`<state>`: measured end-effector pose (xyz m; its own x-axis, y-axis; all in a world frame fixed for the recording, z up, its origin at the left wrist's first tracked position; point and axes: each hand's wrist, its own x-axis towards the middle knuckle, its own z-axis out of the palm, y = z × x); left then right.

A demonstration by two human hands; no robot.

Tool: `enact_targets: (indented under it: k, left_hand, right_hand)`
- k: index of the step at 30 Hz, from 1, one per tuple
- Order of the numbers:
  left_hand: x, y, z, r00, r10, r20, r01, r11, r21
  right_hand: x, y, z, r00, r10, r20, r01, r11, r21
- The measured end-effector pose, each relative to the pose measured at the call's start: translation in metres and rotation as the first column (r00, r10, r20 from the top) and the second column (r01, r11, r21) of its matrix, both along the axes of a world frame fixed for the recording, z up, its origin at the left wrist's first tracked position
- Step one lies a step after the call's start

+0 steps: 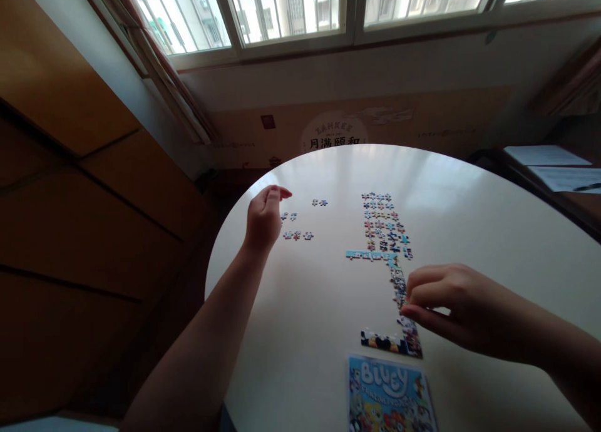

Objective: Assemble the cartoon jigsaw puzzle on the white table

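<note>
My right hand (446, 300) is closed in a pinch at the right side of a partly joined jigsaw puzzle (398, 280), thumb and forefinger together on a small puzzle piece, mostly hidden by the fingertips. The joined border has a light blue top strip (370, 255), a right side, and a dark lower strip (382, 341). My left hand (263, 218) hovers at the table's left, fingers curled together; whether anything is inside is hidden. Beside it lie several loose puzzle pieces (297, 235), partly covered by the hand, with a pair of pieces (320, 203) farther back.
Rows of loose pieces (381, 216) lie behind the puzzle on the round white table (300, 332). A Bluey picture sheet or box (392, 394) lies at the near edge. Papers (558, 169) rest on a dark surface at right; a wooden cabinet (70, 231) stands left.
</note>
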<state>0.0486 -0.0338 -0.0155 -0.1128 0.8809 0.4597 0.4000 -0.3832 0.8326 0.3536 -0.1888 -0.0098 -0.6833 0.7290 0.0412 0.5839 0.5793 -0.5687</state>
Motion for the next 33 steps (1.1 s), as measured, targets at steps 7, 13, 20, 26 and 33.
enact_targets:
  k: [7, 13, 20, 26, 33]
  left_hand:
    - [-0.026, 0.016, 0.009, 0.924, 0.141, 0.355, -0.106, 0.988, -0.116]
    - [-0.026, 0.019, 0.006, 0.829, 0.107, 0.549, 0.059, 0.959, -0.275]
    - [-0.031, 0.019, 0.008, 0.789, 0.150, 0.595, -0.008, 0.972, -0.233]
    - [-0.033, 0.021, 0.008, 0.765, 0.154, 0.625, 0.003, 0.970, -0.242]
    - [-0.030, 0.020, 0.007, 0.753, 0.190, 0.631, -0.048, 0.971, -0.234]
  right_hand:
    - [-0.003, -0.002, 0.001, 0.998, 0.020, -0.053, -0.020, 1.000, 0.015]
    - [-0.002, -0.004, -0.002, 0.998, 0.010, -0.055, -0.007, 0.998, 0.060]
    - [-0.006, -0.004, 0.000, 0.997, 0.017, -0.082, -0.013, 0.999, 0.052]
    - [-0.004, -0.002, -0.005, 0.996, 0.015, -0.091, -0.013, 1.000, 0.020]
    - [-0.002, -0.002, -0.009, 0.996, 0.035, -0.084, -0.033, 0.999, 0.023]
